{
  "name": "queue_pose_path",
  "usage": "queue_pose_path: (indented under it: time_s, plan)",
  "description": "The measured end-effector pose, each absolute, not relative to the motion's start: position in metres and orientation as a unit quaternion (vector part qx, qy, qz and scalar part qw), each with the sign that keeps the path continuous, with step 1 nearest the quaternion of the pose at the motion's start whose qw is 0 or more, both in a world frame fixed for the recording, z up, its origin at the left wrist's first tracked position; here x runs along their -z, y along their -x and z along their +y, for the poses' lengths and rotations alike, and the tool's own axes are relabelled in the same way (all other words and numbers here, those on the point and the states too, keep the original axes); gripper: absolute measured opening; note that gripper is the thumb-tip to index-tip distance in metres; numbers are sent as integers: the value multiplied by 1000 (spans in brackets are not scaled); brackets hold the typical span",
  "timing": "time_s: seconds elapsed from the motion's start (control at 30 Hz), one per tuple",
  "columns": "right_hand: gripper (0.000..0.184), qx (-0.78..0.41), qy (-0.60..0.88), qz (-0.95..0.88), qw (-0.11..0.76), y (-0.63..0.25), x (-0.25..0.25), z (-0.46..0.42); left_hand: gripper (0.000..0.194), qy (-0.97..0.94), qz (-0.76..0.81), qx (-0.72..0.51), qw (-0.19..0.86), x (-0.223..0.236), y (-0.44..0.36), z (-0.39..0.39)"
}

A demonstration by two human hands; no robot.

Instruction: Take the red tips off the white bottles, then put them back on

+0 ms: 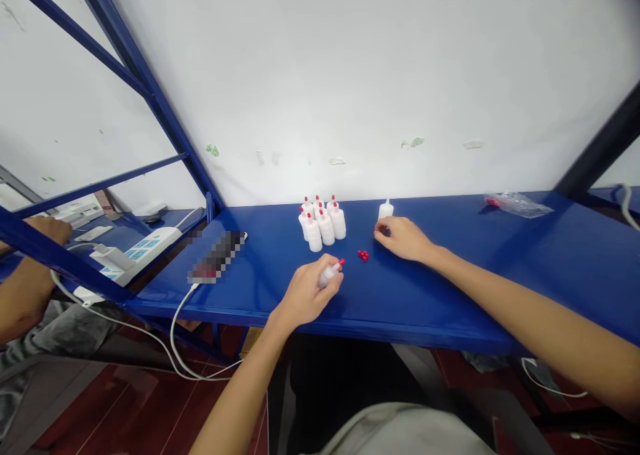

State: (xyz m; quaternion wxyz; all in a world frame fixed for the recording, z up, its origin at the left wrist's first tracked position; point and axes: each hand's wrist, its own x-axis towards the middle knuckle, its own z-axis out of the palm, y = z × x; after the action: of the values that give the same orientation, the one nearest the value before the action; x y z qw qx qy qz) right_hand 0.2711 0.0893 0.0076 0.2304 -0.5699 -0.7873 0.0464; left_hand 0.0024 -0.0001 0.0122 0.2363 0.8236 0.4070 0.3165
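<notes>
My left hand (313,288) is closed around a small white squeeze bottle (327,276) with a red tip cap (342,262), tilted over the front part of the blue table. My right hand (403,237) rests at an uncapped white squeeze bottle (385,211), fingers curled about its lower part, which they hide. The pointed nozzle of that bottle shows above the hand. Several loose red caps (363,255) lie in a small heap between my hands. Beyond my left hand, several white bottles with red caps (326,228) stand upright in a tight group.
The blue table (450,295) runs along a white wall. A clear plastic bag (523,205) with something red lies at the back right. At left are a pixelated phone-like object (220,258) on a white cable, a power strip (145,245), blue frame posts and another person's arm (30,285).
</notes>
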Motion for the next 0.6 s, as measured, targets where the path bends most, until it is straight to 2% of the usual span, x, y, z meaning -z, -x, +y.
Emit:
queue_pose_path:
  time_s: [0.13,0.23,0.43,0.6]
  plan:
    - [28,-116,444,-843,282,-260,-16,70,22,-828,433,-302,189,-12,-7,2]
    - [25,-164,349,-875,292,-243,-21,48,21,-838,444,-280,147,-12,-11,4]
    - [15,-41,279,-931,232,-223,-18,29,18,-862,440,-240,75,-10,-14,2]
    - [19,-31,274,-938,209,-227,-17,35,21,-863,470,-184,-5,-8,-20,-2]
